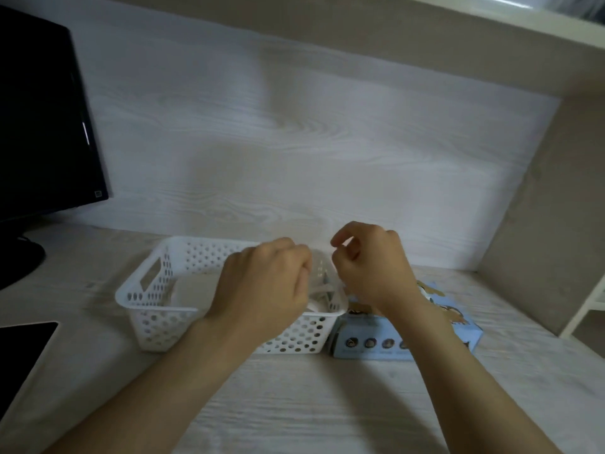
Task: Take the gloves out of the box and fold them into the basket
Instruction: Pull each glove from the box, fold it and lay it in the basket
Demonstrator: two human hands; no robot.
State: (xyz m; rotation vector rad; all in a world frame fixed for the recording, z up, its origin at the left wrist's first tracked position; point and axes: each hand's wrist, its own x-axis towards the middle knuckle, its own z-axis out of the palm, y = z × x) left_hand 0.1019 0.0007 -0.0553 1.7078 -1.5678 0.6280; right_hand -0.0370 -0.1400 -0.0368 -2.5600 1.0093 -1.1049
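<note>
Glove in play: one thin, see-through sheet is held up between the two hands over the right-hand end of the basket, with its lower part crumpled down inside the rim. The left hand is seen from the back, fingers curled in and closed on the glove's left side. The right hand is held a touch higher, thumb and forefinger brought together as if an edge of the film is pinched there. The film is so clear that the contact itself cannot be made out for certain.

Handling is judged feather-light, limp and slippery. No shape will be held unless it is pressed flat, and a fold is likely to spring open once released. Edges or the cuff are best taken by fingertip pinches, with the sheet drawn taut between both hands; a hard tug could tear it.

Containers now. The basket, white and perforated, is set on the desk, and something pale and flat is lying on its floor toward the left. Folded gloves or bare bottom, it cannot be told. The blue box is parked just beside the basket's right end, its top hidden behind the right wrist, so its contents are not seen.
</note>
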